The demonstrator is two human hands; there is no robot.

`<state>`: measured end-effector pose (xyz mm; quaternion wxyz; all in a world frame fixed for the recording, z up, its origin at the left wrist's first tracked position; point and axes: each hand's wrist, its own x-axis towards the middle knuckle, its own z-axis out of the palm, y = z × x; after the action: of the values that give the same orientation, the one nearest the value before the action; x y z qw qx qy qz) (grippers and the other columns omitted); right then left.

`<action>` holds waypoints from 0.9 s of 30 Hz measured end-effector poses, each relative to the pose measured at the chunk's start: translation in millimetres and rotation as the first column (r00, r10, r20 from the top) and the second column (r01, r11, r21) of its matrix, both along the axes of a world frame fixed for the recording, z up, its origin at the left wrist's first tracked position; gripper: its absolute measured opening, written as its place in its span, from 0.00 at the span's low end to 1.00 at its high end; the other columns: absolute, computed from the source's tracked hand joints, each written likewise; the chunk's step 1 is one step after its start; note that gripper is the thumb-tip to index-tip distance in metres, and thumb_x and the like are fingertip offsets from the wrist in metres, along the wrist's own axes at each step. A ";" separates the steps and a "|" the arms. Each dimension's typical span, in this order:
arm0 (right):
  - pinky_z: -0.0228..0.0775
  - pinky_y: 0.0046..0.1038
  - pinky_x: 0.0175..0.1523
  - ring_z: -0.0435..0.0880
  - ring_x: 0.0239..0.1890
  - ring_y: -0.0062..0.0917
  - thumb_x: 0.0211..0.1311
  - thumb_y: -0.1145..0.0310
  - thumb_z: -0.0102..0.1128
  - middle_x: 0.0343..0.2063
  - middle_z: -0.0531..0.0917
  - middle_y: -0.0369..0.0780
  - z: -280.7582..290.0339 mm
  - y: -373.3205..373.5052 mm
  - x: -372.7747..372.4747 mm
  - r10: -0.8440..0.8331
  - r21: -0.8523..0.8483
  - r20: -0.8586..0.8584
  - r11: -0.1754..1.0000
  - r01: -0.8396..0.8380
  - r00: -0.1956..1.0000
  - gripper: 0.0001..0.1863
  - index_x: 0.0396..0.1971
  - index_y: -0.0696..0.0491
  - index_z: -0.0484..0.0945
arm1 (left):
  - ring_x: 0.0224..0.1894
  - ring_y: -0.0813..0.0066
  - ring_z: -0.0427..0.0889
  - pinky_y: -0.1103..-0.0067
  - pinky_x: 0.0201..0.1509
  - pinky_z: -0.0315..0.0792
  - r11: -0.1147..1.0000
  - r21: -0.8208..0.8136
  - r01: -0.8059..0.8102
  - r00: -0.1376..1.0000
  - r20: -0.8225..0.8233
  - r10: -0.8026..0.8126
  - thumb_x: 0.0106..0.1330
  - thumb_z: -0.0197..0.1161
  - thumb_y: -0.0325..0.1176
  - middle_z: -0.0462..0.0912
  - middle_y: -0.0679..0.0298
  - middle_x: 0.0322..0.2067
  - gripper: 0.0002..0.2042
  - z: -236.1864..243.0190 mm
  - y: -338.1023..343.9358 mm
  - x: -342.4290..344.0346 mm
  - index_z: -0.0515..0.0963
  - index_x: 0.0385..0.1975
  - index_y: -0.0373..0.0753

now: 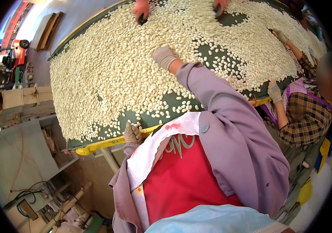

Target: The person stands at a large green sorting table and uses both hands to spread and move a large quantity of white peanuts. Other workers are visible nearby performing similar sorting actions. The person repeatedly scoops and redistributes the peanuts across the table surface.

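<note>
White beans [107, 73] lie in a thick layer over a dark green tabletop [170, 100]. My right hand [164, 56], in a pale knitted glove, reaches out over the middle of the beans and touches them. Its fingers point down and left, with their tips hidden, so I cannot tell how far they are bent. By the near edge, my left hand [132, 134] is closed in a fist, in a similar glove. Whatever it may hold is out of sight. Next to it runs the yellow edge strip [103, 146] of the table.
Across the table, another person's orange-gloved hands [141, 11] work among the beans. At right, a co-worker in a plaid shirt [308, 112] has gloved hands [275, 91] at the table. Wooden pallets [46, 31], a red vehicle [19, 52] and a grey cabinet [18, 159] stand left.
</note>
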<state>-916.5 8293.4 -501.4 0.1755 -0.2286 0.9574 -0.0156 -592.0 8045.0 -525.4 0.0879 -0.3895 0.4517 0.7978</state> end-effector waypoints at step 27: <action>0.72 0.44 0.51 0.81 0.45 0.47 0.66 0.50 0.48 0.41 0.81 0.55 1.4 309.4 171.2 -0.709 -0.114 0.286 0.643 0.757 0.645 0.24 0.46 0.56 0.75 | 0.16 0.87 0.55 0.92 0.12 0.54 0.457 0.815 0.357 0.917 -0.213 -0.337 0.74 0.46 0.54 0.61 0.74 0.23 0.21 1.4 135.7 -85.0 0.79 0.36 0.44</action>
<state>-745.3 8602.8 -500.0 0.2293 0.1662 0.9340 -0.2177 -677.0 8180.6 -524.0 0.4192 -0.1901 0.0827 0.8839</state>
